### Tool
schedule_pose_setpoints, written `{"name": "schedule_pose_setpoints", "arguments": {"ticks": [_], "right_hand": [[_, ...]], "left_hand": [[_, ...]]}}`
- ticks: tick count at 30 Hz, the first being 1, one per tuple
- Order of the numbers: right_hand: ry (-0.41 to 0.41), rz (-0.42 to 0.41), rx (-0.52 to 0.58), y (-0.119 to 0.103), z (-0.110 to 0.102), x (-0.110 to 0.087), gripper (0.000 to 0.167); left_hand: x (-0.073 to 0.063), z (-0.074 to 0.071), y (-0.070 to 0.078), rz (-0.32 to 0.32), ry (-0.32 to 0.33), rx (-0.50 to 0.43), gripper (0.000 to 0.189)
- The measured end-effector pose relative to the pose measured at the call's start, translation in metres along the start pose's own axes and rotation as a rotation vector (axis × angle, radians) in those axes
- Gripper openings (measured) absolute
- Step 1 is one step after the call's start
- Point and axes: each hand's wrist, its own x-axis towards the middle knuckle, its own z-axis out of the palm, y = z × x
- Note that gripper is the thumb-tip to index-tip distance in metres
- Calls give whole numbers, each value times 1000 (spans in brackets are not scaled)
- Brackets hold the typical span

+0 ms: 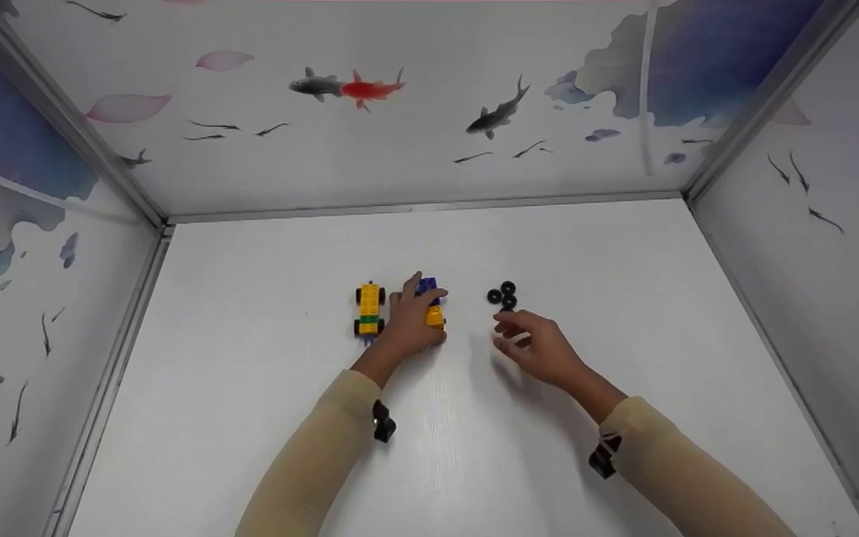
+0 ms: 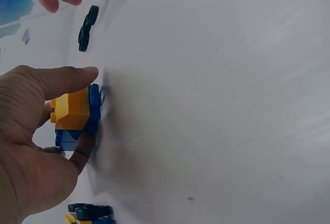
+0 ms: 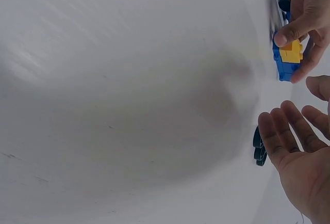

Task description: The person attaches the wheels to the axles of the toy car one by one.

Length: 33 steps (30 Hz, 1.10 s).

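Note:
My left hand [image 1: 408, 322] grips a blue and yellow toy-block vehicle body [image 2: 75, 111], thumb along one side and fingers on the other. No wheels show on that body. My right hand [image 1: 541, 347] hovers just in front of several small black toy wheels [image 1: 508, 287], its fingers loosely bent and nothing between them. In the right wrist view the palm and spread fingers of that hand [image 3: 304, 167] are visible beside the wheels [image 3: 259, 146]. To the left of my left hand stands another toy-block car [image 1: 369, 307], yellow with a green band and black wheels.
The toys lie on a white tabletop [image 1: 250, 418]. White panels [image 1: 414, 149] printed with fish and petals enclose it at the back and on both sides, joined by grey metal edging [image 1: 429, 206].

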Motion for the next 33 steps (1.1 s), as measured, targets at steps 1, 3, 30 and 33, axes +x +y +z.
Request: {"name": "schedule_pose_setpoints", "arguments": {"ticks": [1,3,30,33], "right_hand": [[0,0,4,0,0,0,45],[1,-2,7,1,-1,1,45],[44,49,-45,19,-8,10,40],[47,55,-58,21,-9,12,40]], "left_hand": [[0,-1,0,-1,2,-7,71],[-1,-1,0,-3,6,-19,68],[-21,-14,-11,84,60,-292,58],[-23,-15,-12,82,63,-315,59]]}}
